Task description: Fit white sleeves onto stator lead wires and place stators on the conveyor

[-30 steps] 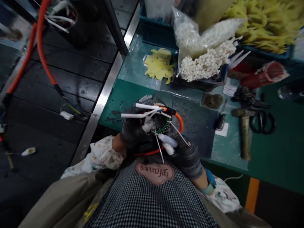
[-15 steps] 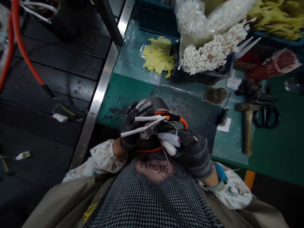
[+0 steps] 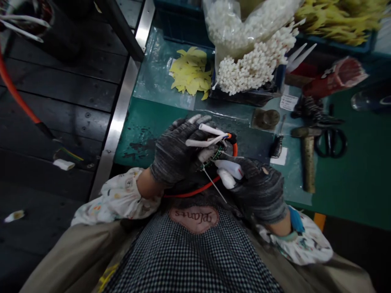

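My left hand [image 3: 175,152], in a grey glove, curls around the left side of a small green circuit board [image 3: 218,155], thumb against it. White-sleeved wires [image 3: 204,142] come out of an orange cable [image 3: 235,149] and cross in front of its fingers. My right hand [image 3: 259,183], also gloved, is closed just right of the board. Two white pieces [image 3: 230,169] show at its fingertips, one with a red mark; whether they are finger covers or something held I cannot tell. A thin white cable tie [image 3: 215,186] hangs from the board toward my apron.
Yellow pieces [image 3: 193,71] lie on plastic sheet on the green table [image 3: 345,183]. Behind stands a bin [image 3: 244,95] of white cable ties [image 3: 253,73]. At right are a hammer [image 3: 308,162], scissors [image 3: 331,142] and a red tube [image 3: 337,79]. Dark rollers [image 3: 70,101] run along the left.
My left hand's spread fingers have curled in around the board and wires. The wire ends have moved right and up. My right hand has shifted slightly right; the whole view has shifted too.
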The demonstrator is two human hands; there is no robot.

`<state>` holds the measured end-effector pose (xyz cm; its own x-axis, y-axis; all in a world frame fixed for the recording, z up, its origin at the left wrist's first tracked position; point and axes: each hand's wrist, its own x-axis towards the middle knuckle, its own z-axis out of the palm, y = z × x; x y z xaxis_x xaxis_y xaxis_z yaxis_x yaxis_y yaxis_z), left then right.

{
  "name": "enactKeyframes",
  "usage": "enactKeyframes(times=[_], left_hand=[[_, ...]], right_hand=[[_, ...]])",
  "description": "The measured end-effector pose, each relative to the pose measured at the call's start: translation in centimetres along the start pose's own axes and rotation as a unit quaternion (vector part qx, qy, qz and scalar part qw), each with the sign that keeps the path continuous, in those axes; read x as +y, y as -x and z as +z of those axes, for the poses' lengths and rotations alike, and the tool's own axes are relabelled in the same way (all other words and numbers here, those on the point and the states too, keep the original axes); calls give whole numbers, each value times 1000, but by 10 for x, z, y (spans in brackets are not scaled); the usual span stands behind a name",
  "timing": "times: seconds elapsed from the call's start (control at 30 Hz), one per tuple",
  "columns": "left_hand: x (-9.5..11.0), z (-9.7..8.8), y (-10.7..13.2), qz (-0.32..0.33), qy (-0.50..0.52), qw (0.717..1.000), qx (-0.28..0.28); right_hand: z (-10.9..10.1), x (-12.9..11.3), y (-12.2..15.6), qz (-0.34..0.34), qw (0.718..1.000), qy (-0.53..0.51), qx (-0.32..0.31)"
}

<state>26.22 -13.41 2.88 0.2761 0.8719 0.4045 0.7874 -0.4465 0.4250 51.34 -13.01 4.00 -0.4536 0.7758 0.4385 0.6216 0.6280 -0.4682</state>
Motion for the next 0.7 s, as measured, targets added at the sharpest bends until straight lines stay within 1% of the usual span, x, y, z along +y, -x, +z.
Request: enactKeyframes(times=[0.1, 0.17, 0.23, 0.3, 0.43, 0.57, 0.63, 0.67, 0.7], left_hand=[[2, 6, -22, -22, 12, 999, -20], [4, 9, -34, -46, 15, 998, -49], [5, 10, -45, -60, 2, 994, -86], [5, 10, -54, -64, -18, 992, -104], [2, 11, -67, -54, -41, 992, -105], [-1, 15, -75, -56, -56, 990, -119], [-2, 17, -78, -65, -60, 988, -127], [-2, 18, -80, -71, -57, 988, -128], [-1, 19, -81, -75, -53, 988, -128]], right_hand=[[-4, 1, -5, 13, 1000, 21, -7], [-6, 4, -5, 27, 999, 37, -8], [-6, 11, -2, 43, 998, 50, -8], [-4, 19, 1, 56, 996, 71, 3], [8, 35, 4, 59, 991, 119, 29], [17, 38, 6, 42, 989, 137, 42], [17, 37, 8, 44, 989, 127, 55], [16, 36, 10, 55, 991, 108, 57], [14, 36, 12, 81, 993, 73, 51]])
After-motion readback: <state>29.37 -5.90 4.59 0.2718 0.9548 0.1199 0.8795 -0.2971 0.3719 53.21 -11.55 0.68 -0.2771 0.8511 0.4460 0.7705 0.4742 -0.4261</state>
